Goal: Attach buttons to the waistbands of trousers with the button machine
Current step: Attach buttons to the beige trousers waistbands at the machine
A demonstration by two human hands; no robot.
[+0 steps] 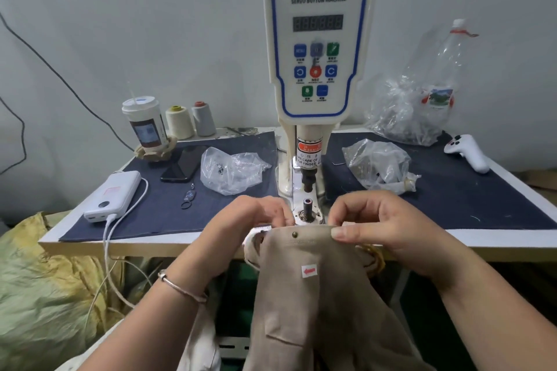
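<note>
Fingers of your left hand [256,217] curl down onto the top edge of the beige trousers [316,295], pinching the waistband [301,232] just left of the machine's lower die [308,208]. Far to the left, a white power bank [114,196] lies near the table's [512,235] left edge, its cable dropping over the front rim. A dark phone [184,164] and a clear plastic bag [232,170] lie on the blue cloth behind your left hand, with open cloth between them and your knuckles. At centre stands the button machine [318,39]; its upper punch [307,181] hangs above the die with a clear gap between them. The waistband lies just in front of the die, at the table's front edge, with one metal button [294,235] already set in it. Your right hand [379,226] pinches the waistband's right end, thumb on top, fingers curled behind. Behind it is a second plastic bag [379,166]. Further right, bare blue cloth runs to a white handheld controller [467,150].
</note>
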